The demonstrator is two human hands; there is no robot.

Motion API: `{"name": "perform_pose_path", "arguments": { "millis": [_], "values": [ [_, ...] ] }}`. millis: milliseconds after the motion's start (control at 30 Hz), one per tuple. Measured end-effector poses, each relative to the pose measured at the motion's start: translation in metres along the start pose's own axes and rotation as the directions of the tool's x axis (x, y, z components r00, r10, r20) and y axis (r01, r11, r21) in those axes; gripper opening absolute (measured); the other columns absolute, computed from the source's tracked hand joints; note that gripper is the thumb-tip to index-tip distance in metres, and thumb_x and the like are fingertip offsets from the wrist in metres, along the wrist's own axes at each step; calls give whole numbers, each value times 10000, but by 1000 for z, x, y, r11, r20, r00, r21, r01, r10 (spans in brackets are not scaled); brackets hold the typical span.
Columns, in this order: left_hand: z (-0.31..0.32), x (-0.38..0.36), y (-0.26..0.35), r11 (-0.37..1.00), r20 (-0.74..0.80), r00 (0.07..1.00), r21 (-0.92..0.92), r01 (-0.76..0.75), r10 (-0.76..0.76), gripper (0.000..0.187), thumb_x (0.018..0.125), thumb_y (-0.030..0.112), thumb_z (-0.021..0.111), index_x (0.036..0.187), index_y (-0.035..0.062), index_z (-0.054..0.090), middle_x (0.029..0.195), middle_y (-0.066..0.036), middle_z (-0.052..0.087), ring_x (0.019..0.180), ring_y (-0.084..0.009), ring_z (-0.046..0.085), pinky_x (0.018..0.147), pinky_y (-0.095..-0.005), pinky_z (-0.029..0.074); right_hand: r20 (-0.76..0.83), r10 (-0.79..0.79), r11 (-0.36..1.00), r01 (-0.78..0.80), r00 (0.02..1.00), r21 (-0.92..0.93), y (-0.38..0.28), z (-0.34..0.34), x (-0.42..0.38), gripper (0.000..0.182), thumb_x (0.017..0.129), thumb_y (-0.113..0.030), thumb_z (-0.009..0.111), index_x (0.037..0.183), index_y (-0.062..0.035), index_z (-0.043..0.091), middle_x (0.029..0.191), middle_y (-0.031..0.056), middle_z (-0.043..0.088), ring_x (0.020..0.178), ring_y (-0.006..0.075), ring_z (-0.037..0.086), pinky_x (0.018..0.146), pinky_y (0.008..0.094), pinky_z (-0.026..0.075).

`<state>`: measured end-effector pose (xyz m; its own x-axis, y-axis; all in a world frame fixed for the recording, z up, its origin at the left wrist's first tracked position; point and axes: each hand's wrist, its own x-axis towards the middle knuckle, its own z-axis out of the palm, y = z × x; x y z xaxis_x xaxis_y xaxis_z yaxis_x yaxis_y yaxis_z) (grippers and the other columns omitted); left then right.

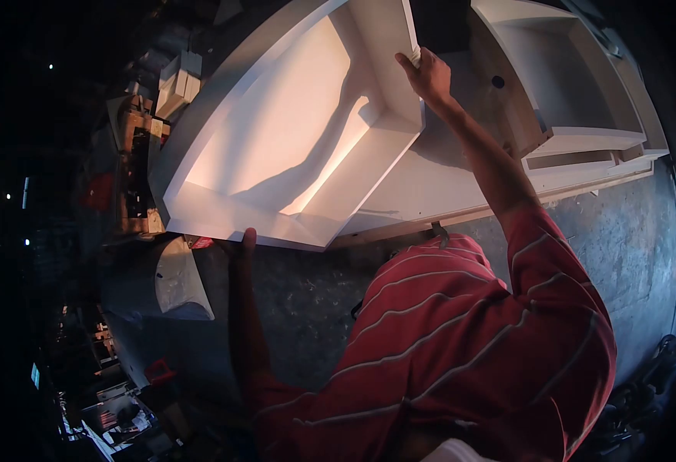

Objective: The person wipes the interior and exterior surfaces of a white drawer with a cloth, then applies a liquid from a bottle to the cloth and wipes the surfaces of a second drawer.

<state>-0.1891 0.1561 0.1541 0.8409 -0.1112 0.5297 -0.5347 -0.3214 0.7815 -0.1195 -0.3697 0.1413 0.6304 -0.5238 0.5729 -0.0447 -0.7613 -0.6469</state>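
A large white box-shaped cabinet piece with an inner divider lies tilted in front of me, lit warm inside. My left hand grips its lower near edge from below, only the thumb showing. At the far top corner, my right hand is stretched out and closed on the frame's edge. My red striped sleeves fill the lower right.
A second white open box lies at the upper right on a flat white panel. Grey concrete floor spreads on the right. Wooden offcuts and dark clutter line the left side. A pale curved piece sits below the cabinet.
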Motion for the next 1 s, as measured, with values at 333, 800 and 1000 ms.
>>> {"name": "perform_pose_path", "arguments": {
  "millis": [333, 800, 1000],
  "values": [
    [45, -70, -61, 961, 180, 950, -63, 271, -256, 765, 726, 353, 844, 1269, -24, 458, 1220, -160, 538, 1092, -267, 551, 910, -365, 489, -39, -75, 997, 75, 996, -12, 20, 7, -10, 496, 866, -532, 642, 802, -47, 566, 776, 145, 650, 710, 363, 652, 617, 459, 503],
    [68, -103, -126, 973, 338, 913, 78, 216, -229, 678, 775, 378, 798, 1266, 15, 506, 1220, -131, 561, 1111, -248, 530, 961, -374, 464, -33, -28, 1000, 28, 999, 13, 31, 15, -12, 466, 866, -497, 656, 870, -34, 602, 788, 163, 651, 770, 375, 648, 650, 449, 498],
    [64, -126, -188, 911, 275, 898, -133, 389, -344, 744, 810, 514, 718, 1310, 18, 478, 1269, -163, 551, 1183, -277, 515, 979, -382, 445, -76, -228, 972, 223, 971, -73, -23, -1, 41, 402, 845, -433, 698, 824, -47, 586, 762, 117, 638, 675, 340, 647, 573, 423, 504]
  ]
}}
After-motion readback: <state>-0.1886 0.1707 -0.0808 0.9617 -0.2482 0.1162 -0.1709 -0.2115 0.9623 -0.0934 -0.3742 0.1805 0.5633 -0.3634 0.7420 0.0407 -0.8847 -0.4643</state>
